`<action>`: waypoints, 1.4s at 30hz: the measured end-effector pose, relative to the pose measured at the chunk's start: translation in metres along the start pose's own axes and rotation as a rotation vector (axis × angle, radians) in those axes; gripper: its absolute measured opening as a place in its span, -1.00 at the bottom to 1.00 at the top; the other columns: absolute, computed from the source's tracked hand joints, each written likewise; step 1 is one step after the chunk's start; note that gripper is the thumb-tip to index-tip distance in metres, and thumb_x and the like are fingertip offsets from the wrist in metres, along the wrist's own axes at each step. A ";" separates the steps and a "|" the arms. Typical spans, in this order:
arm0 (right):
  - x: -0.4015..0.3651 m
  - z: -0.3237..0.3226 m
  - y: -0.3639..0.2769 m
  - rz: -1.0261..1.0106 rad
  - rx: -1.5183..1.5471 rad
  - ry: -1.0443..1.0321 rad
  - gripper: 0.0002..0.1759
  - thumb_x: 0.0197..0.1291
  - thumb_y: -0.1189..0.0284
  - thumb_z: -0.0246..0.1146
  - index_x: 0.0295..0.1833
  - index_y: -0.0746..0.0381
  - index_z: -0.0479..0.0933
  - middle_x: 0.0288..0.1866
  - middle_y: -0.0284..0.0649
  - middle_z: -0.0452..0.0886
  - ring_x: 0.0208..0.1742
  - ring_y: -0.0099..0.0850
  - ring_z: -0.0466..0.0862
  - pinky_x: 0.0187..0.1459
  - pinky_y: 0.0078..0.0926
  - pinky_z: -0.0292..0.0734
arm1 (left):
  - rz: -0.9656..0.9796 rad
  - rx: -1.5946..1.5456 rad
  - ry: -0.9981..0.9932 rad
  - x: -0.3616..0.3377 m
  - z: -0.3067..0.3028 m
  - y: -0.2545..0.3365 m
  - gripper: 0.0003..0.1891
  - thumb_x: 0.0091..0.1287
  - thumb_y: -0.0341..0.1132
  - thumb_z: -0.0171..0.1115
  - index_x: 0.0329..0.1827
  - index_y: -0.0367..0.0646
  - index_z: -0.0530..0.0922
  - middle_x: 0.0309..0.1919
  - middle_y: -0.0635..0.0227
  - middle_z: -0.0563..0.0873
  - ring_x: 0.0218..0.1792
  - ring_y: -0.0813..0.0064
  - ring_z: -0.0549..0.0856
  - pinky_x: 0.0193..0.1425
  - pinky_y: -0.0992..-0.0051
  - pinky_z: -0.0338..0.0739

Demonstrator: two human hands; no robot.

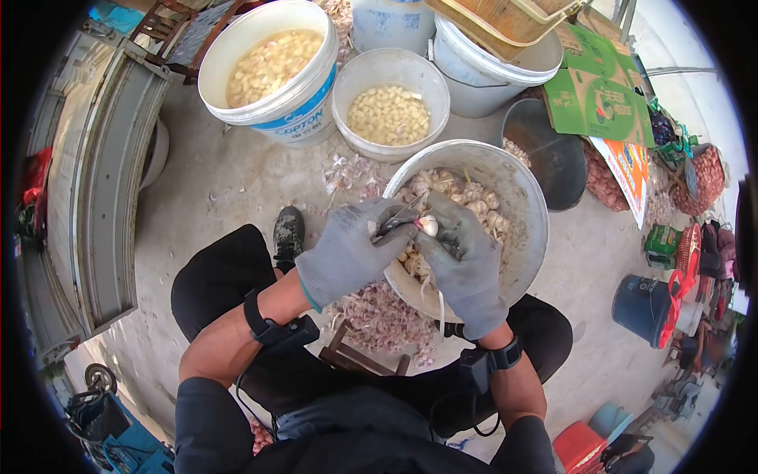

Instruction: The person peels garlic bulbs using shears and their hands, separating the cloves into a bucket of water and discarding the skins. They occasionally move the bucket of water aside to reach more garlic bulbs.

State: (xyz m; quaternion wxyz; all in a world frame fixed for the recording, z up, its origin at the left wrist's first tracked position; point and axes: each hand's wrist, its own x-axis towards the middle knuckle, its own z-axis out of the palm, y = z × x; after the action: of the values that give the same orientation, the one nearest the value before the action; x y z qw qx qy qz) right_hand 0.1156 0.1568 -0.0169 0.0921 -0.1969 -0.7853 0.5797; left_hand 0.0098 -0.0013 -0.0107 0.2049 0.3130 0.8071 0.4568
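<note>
Underfoot, a pale concrete floor (213, 182) carries everything, and the person sits low over it with knees spread. A wide metal basin (527, 197) stands between the feet, part-filled with unpeeled garlic heads and cloves. Beyond it stands a tall white bucket (304, 110) of peeled cloves in water, and just beside that a smaller white tub (371, 152) of dry peeled cloves. A heap of purplish garlic skins (387, 320) lies on the floor at the basin's near side.

Both hands wear grey gloves and meet above the basin's near-left rim. The left hand (347, 257) is closed around a small knife (399, 220), whose thin dark blade points toward the other hand. The right hand (466, 265) pinches a garlic clove (429, 227) between thumb and fingertips. The clove sits at the very tips of the right fingers, touching the blade's end, directly over the garlic in the basin.

The gloves cover the basin's near rim and most of the knife's handle, so its shape cannot be made out. The clove is only half seen, its lower part sunk behind the right thumb. More white pails at the top are cut off by the frame edge.

Blue letters on the tall bucket read "COPTON". A green carton (592, 103) to the right bears printing too small to read.
</note>
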 end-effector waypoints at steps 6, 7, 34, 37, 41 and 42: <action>0.004 -0.012 -0.003 0.195 0.324 -0.098 -0.59 0.35 0.56 0.36 0.30 0.27 0.61 0.10 -0.29 0.69 -0.02 -0.59 0.72 0.02 -0.56 0.66 | -0.014 0.019 -0.024 0.001 -0.005 0.002 -0.67 0.41 -0.30 0.34 0.17 -0.23 0.65 -0.10 0.09 0.81 -0.22 0.26 0.81 -0.16 0.36 0.67; 0.005 -0.015 -0.007 0.187 0.333 -0.117 -0.58 0.36 0.58 0.35 0.31 0.27 0.61 0.11 -0.31 0.69 0.01 -0.58 0.72 0.06 -0.57 0.65 | 0.140 0.109 0.035 0.001 -0.004 0.000 -0.67 0.41 -0.33 0.32 0.20 -0.21 0.64 -0.09 0.11 0.80 -0.20 0.22 0.81 -0.16 0.32 0.67; 0.004 -0.031 -0.020 0.317 0.573 -0.230 -0.68 0.34 0.65 0.32 0.19 0.35 0.59 0.03 -0.22 0.76 0.00 -0.57 0.73 0.04 -0.61 0.63 | 0.462 0.638 -0.145 0.002 -0.007 -0.007 -0.54 0.27 -0.30 0.28 0.27 -0.05 0.55 -0.07 0.29 0.64 -0.22 0.26 0.74 -0.12 0.29 0.61; 0.004 -0.034 -0.017 0.326 0.586 -0.241 -0.68 0.33 0.64 0.32 0.18 0.35 0.59 0.01 -0.23 0.76 -0.03 -0.59 0.72 0.01 -0.62 0.63 | 0.463 0.647 -0.146 0.001 -0.006 -0.006 -0.52 0.25 -0.31 0.29 0.27 -0.05 0.55 -0.06 0.29 0.64 -0.21 0.27 0.74 -0.12 0.29 0.61; 0.002 -0.035 -0.020 0.349 0.610 -0.234 -0.67 0.32 0.63 0.32 0.18 0.36 0.60 -0.01 -0.21 0.77 -0.07 -0.58 0.73 -0.03 -0.62 0.64 | 0.470 0.675 -0.157 0.001 -0.007 -0.006 -0.51 0.23 -0.30 0.29 0.27 -0.05 0.54 -0.06 0.30 0.63 -0.20 0.28 0.74 -0.12 0.30 0.61; 0.002 -0.035 -0.020 0.350 0.609 -0.234 -0.67 0.32 0.63 0.32 0.18 0.36 0.60 -0.01 -0.21 0.77 -0.07 -0.58 0.73 -0.03 -0.62 0.64 | 0.465 0.676 -0.161 0.001 -0.007 -0.005 -0.52 0.23 -0.31 0.28 0.26 -0.04 0.54 -0.07 0.31 0.63 -0.19 0.28 0.74 -0.12 0.30 0.61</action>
State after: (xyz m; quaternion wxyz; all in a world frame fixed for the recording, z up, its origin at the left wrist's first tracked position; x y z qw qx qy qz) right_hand 0.1231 0.1833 0.0130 -0.0442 -0.2243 -0.5363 0.8125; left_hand 0.0032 -0.0066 -0.0118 0.0447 0.5713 0.8008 0.1742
